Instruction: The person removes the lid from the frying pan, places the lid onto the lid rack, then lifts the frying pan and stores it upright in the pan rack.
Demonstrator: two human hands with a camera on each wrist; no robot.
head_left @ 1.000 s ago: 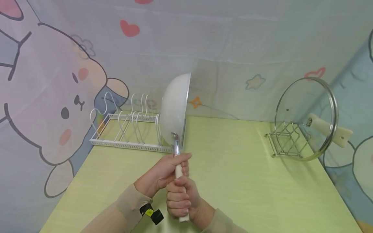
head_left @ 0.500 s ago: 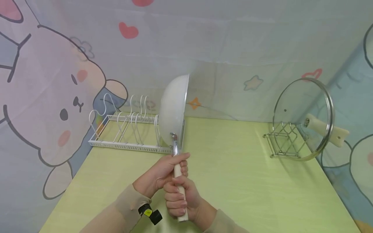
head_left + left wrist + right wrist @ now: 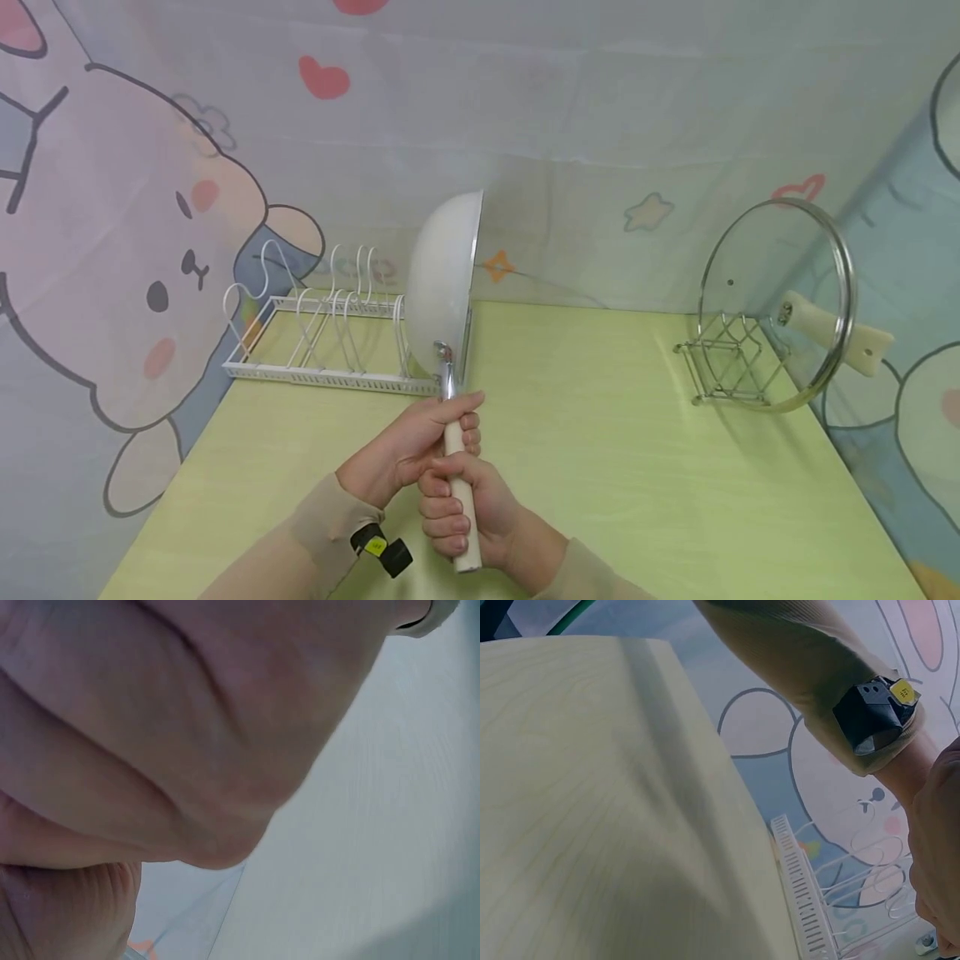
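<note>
A white wok stands on its side at the right end of a white wire rack, its open face turned right. Whether the rack carries its weight I cannot tell. Both hands hold its cream handle. My left hand grips the upper part near the metal neck, thumb lying across it. Below, my right hand has its fingers curled round the lower part. Close-up skin of a hand fills much of the left wrist view. The right wrist view shows the left sleeve and the rack's slotted side.
A glass lid with a metal rim and cream handle stands upright in a small metal wire stand at the right. The pale green table meets a printed cloth backdrop behind and at both sides.
The whole scene shifts slightly left in the head view. Both hands keep their grip on the handle, and the wok stays at the rack's right end.
</note>
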